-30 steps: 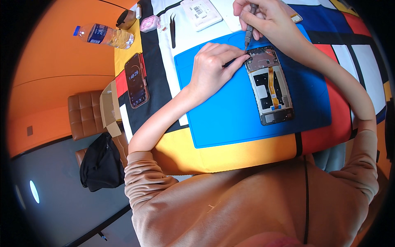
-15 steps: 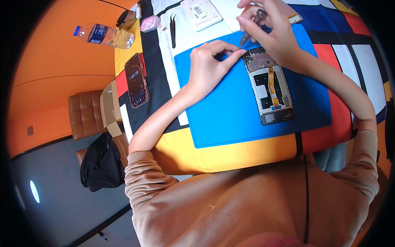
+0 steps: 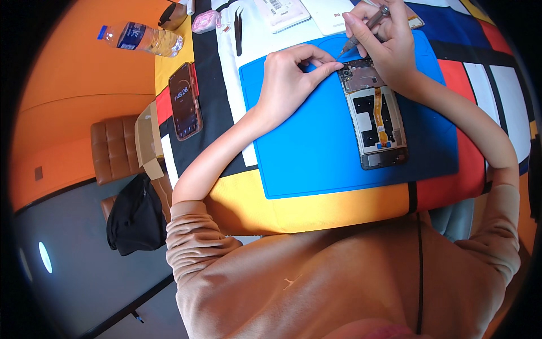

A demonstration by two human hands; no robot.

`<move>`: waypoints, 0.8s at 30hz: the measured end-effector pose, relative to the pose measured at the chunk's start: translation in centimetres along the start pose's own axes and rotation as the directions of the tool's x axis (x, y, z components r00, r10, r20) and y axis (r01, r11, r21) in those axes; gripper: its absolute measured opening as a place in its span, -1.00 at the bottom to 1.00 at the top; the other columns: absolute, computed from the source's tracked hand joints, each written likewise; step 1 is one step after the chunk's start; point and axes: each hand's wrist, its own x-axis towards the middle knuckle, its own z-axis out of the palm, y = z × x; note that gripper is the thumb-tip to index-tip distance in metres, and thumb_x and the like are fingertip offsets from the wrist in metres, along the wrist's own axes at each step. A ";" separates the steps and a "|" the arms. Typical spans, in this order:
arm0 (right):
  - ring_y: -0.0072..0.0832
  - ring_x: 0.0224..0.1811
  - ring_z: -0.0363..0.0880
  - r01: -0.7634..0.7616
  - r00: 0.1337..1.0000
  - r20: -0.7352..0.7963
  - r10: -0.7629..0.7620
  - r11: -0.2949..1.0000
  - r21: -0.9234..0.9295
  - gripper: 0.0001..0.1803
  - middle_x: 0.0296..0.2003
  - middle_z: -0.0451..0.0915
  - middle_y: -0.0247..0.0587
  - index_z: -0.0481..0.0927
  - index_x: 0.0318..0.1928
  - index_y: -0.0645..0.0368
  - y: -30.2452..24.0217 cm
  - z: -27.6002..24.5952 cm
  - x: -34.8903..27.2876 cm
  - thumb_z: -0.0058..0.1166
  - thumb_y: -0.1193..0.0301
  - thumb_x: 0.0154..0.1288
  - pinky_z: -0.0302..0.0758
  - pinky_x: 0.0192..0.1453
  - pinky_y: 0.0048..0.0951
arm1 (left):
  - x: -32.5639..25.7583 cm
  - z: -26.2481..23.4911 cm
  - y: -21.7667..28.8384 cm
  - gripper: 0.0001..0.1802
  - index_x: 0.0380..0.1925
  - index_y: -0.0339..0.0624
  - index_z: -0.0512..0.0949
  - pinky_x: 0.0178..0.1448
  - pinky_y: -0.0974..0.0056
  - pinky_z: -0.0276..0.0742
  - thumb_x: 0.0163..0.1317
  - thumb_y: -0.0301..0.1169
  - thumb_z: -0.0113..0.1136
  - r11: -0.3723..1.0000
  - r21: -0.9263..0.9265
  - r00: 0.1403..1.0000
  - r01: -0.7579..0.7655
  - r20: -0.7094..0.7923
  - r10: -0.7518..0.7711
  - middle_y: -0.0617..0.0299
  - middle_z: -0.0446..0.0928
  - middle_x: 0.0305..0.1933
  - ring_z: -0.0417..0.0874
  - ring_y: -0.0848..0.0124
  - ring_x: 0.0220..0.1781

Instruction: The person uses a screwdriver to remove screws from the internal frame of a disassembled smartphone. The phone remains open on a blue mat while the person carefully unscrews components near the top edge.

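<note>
An opened smartphone (image 3: 370, 129), its inner parts and an orange ribbon cable bare, lies on a blue work mat (image 3: 307, 144). My left hand (image 3: 291, 79) is at the phone's far left corner, thumb and forefinger brought together. Whether a small part sits between those fingertips is too fine to make out. In my right hand (image 3: 389, 48) is a slim grey screwdriver (image 3: 360, 37), slanting down to the left. Its tip comes close to my left fingertips, by the phone's far edge. That hand's heel hangs over the phone's upper right side.
Black tweezers (image 3: 238, 32) lie beyond the mat, beside a pink-and-white case (image 3: 206, 21). White flat boxes (image 3: 282, 12) are at the far edge. To the left are a lit phone (image 3: 185, 101), a water bottle (image 3: 141, 39) and a cardboard box (image 3: 148, 141).
My right hand has shifted slightly right and nearer, and the screwdriver leans over more. My left fingertips stay by the phone's corner. The whole view has moved a little.
</note>
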 end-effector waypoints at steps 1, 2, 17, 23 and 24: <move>-0.74 -0.30 0.50 -0.028 1.000 -0.001 0.028 1.000 -0.003 -0.55 -0.33 0.48 -0.39 0.23 0.26 0.16 -0.2 0.0 -0.1 0.04 0.67 0.47 0.45 -0.22 -0.67 | 0.1 0.0 0.0 -0.80 -0.36 -0.28 0.79 -0.32 0.40 0.61 0.19 -0.34 0.52 1.000 -0.007 1.000 0.002 0.001 -0.002 0.14 0.75 -0.41 0.72 0.47 -0.41; -0.74 -0.30 0.50 -0.048 0.999 0.004 0.048 0.999 -0.009 -0.55 -0.33 0.49 -0.39 0.23 0.26 0.16 -0.4 0.0 -0.2 0.04 0.68 0.47 0.45 -0.22 -0.67 | 0.0 0.0 -0.1 -0.80 -0.37 -0.27 0.79 -0.31 0.41 0.61 0.19 -0.34 0.53 1.000 0.002 1.000 0.011 0.010 -0.011 0.14 0.75 -0.41 0.72 0.48 -0.40; -0.73 -0.26 0.57 0.099 0.993 0.070 -0.092 0.989 -0.106 -0.60 -0.32 0.53 -0.37 0.30 0.19 0.20 0.4 -0.3 -0.4 0.07 0.69 0.44 0.51 -0.18 -0.66 | -0.1 -0.3 0.3 -0.78 -0.35 -0.21 0.78 -0.18 0.41 0.67 0.22 -0.27 0.52 0.996 0.089 0.998 0.018 0.062 -0.024 0.24 0.76 -0.38 0.74 0.54 -0.36; -0.73 -0.26 0.58 0.120 0.991 0.071 -0.114 0.988 -0.093 -0.62 -0.31 0.53 -0.37 0.32 0.17 0.20 0.6 -0.3 -0.4 0.07 0.69 0.44 0.52 -0.17 -0.66 | -0.1 -0.3 0.1 -0.77 -0.36 -0.21 0.77 -0.18 0.41 0.67 0.22 -0.27 0.52 0.995 0.098 0.998 0.019 0.064 -0.025 0.24 0.76 -0.38 0.74 0.53 -0.36; -0.73 -0.26 0.58 0.126 0.990 0.073 -0.120 0.988 -0.093 -0.62 -0.31 0.52 -0.37 0.32 0.17 0.20 0.6 -0.3 -0.4 0.07 0.69 0.44 0.52 -0.17 -0.66 | -0.1 -0.2 0.1 -0.77 -0.38 -0.23 0.77 -0.25 0.41 0.62 0.20 -0.28 0.54 0.997 0.071 0.999 0.019 0.049 -0.023 0.22 0.75 -0.40 0.71 0.52 -0.39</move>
